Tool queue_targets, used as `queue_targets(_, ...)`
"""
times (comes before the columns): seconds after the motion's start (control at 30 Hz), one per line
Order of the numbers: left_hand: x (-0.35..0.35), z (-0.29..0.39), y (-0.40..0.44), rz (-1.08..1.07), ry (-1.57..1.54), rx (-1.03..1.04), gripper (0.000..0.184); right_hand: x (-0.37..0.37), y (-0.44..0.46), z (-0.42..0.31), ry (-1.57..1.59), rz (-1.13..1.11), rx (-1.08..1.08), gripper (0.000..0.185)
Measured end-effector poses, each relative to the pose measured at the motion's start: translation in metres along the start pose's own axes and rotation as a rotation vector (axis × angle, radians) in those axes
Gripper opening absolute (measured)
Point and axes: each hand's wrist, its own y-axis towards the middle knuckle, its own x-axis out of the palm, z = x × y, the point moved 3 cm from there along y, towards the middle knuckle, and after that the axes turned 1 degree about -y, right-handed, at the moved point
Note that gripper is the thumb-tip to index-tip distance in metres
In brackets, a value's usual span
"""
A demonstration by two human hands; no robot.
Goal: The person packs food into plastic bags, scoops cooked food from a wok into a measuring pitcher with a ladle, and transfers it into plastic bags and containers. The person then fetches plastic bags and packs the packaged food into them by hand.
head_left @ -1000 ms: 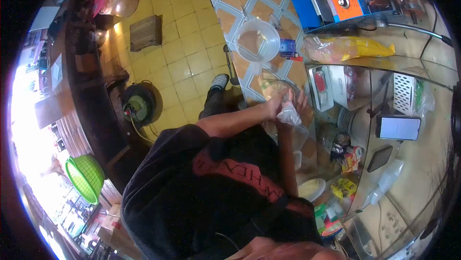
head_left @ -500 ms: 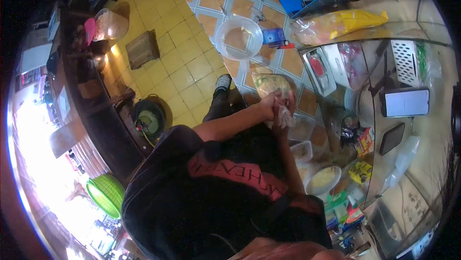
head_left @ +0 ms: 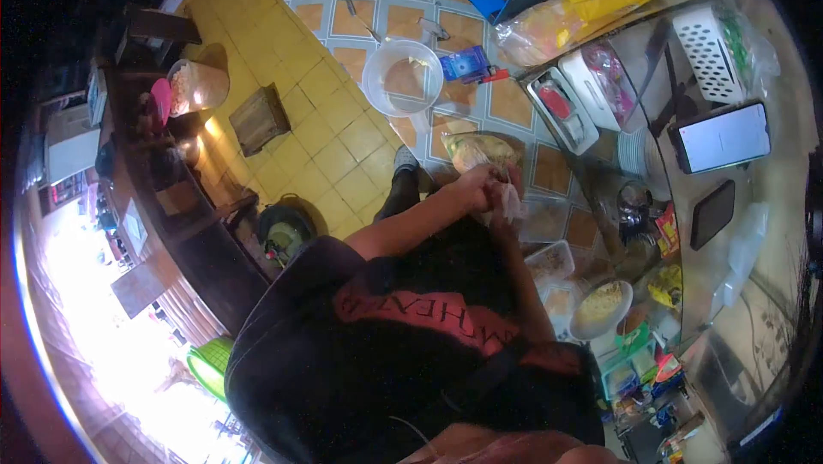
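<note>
A clear plastic bag with pale yellow and green food inside rests at the near edge of the tiled counter. My left hand is closed around the bag's gathered neck. Close against it, my right hand also grips the neck, and loose plastic sticks out past the fingers. The fingers overlap, so their exact grip is partly hidden. Just beyond the bag stands a translucent plastic strainer or bowl with a handle pointing toward me.
A blue packet lies beside the bowl. To the right are a white container, a phone with a lit screen and a bowl of yellow food. A wooden stool stands on the yellow floor.
The view has shifted and turned slightly, so the counter items sit a little differently in it. Both hands stay together at the bag's neck.
</note>
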Motion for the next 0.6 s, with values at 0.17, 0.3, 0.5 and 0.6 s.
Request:
queue_targets(0.17,0.008,0.001,-0.008,-0.024,-0.035,-0.021,0.017,-0.005,0.005,0.001,0.089,0.068,0.248,0.048)
queue_targets(0.3,-0.006,0.012,-0.019,0.148,0.237,0.071,0.020,-0.011,0.003,0.037,-0.349,-0.148,0.239,0.045)
queue_targets(0.5,-0.001,0.015,-0.049,-0.501,0.173,-0.331,0.025,-0.004,-0.005,0.011,1.219,0.121,1.082,0.030)
queue_targets(0.6,0.040,-0.003,-0.095,0.276,0.559,0.210,0.025,-0.009,-0.011,0.035,1.182,-0.032,0.865,0.027)
